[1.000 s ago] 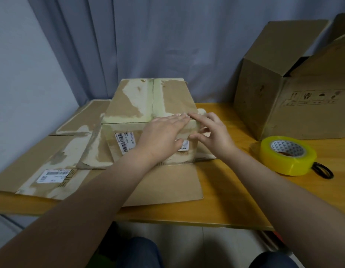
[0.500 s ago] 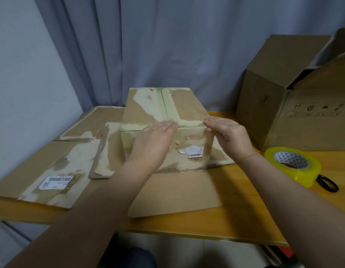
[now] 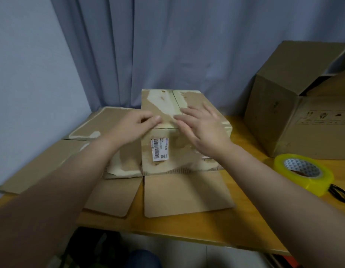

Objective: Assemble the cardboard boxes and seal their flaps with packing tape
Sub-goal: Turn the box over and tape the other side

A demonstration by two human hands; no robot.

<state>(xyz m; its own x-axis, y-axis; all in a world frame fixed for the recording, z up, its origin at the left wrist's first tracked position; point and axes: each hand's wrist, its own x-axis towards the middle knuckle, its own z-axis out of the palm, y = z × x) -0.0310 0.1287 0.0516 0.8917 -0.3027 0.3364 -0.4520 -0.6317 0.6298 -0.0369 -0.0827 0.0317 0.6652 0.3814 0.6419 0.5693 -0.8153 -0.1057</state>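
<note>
A small worn cardboard box (image 3: 167, 151) stands in the middle of the table, its top flaps folded shut and streaked with old tape residue. A barcode label is on its front face. Two loose flaps (image 3: 187, 192) lie flat on the table toward me. My left hand (image 3: 135, 126) grips the box's upper left front edge with curled fingers. My right hand (image 3: 202, 130) lies flat on the top with spread fingers, over the seam. A yellow roll of packing tape (image 3: 303, 171) lies on the table to the right, apart from both hands.
A large open cardboard box (image 3: 295, 117) stands at the back right. Flattened cardboard sheets (image 3: 42, 161) cover the table's left side. Black scissor handles (image 3: 339, 194) stick out beside the tape roll. The wooden table's front edge (image 3: 187, 235) is close; a curtain hangs behind.
Both hands moved from the box's front face up to its top. The box now stands squarer, and a second flap shows at the front left.
</note>
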